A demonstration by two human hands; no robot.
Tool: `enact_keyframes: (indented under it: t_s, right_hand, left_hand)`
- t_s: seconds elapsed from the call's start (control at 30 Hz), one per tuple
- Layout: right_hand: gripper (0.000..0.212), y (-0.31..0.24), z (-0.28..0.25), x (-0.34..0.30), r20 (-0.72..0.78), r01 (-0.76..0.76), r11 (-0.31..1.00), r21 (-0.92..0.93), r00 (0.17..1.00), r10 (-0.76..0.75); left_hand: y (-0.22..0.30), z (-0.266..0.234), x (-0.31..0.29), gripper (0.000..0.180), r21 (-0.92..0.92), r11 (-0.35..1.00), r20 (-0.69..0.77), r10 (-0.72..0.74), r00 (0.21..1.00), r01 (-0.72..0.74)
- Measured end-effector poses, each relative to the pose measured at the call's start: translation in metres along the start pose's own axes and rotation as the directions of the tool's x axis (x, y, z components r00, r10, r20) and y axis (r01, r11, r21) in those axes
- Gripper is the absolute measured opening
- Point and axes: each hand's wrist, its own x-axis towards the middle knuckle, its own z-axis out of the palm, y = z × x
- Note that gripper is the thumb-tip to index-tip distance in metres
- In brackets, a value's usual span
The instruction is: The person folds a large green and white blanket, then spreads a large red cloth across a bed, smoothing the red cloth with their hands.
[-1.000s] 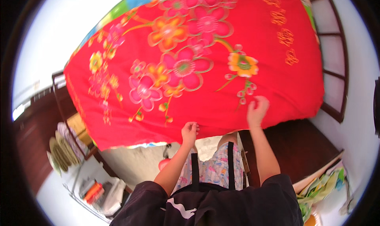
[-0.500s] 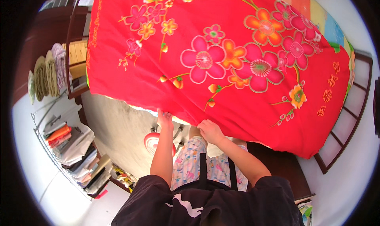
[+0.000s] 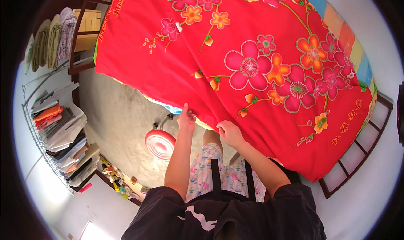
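A large red quilt (image 3: pixel 151 63) with pink and orange flowers is spread over a bed in front of me. My left hand (image 3: pixel 186 119) pinches its near edge, where a strip of pale blue and yellow underside shows. A little to the right, my right hand (image 3: pixel 230 133) is closed on the same edge. Between and beyond my hands, creases run through the red cloth. Part of each hand's fingertips is hidden by the fabric fold.
A round red-and-white stool (image 3: pixel 160 145) stands on the grey floor (image 3: pixel 113 109) to my left. Brown metal bed rails (image 3: pixel 364 149) rise at both ends. Along the left wall, a wire rack (image 3: pixel 31 126) carries folded clothes, with rolled mats (image 3: pixel 42 42) above.
My view has turned, so the quilt's flowers sit further right and the stool shows more. Both hands keep hold of the quilt's edge, the left slightly higher in view.
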Motion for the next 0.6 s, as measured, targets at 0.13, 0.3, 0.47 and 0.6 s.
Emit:
enact_keyframes:
  t_s: [0.13, 0.3, 0.47, 0.6]
  right_hand:
    - [0.01, -0.008, 0.005, 0.009, 0.005, -0.002, 1.0, 0.004, 1.0, 0.002]
    - [0.012, -0.017, 0.007, 0.017, -0.026, 0.067, 0.995, -0.076, 0.997, -0.069]
    - [0.013, -0.014, 0.007, 0.013, -0.039, 0.075, 0.995, -0.059, 0.996, -0.077]
    - [0.012, 0.004, 0.0, 0.001, -0.066, -0.016, 0.998, -0.053, 0.998, 0.013]
  left_hand:
    - [-0.004, 0.005, -0.002, 0.023, 0.205, 0.97, -0.02, 0.138, 0.99, -0.131]
    - [-0.021, -0.002, 0.002, 0.018, 0.191, 0.871, 0.055, 0.452, 0.89, -0.454]
    - [-0.005, -0.024, 0.008, 0.032, 0.403, 0.697, -0.171, 0.694, 0.699, -0.594]
    - [0.012, -0.029, 0.006, 0.031, 0.517, 0.678, -0.165, 0.678, 0.716, -0.523]
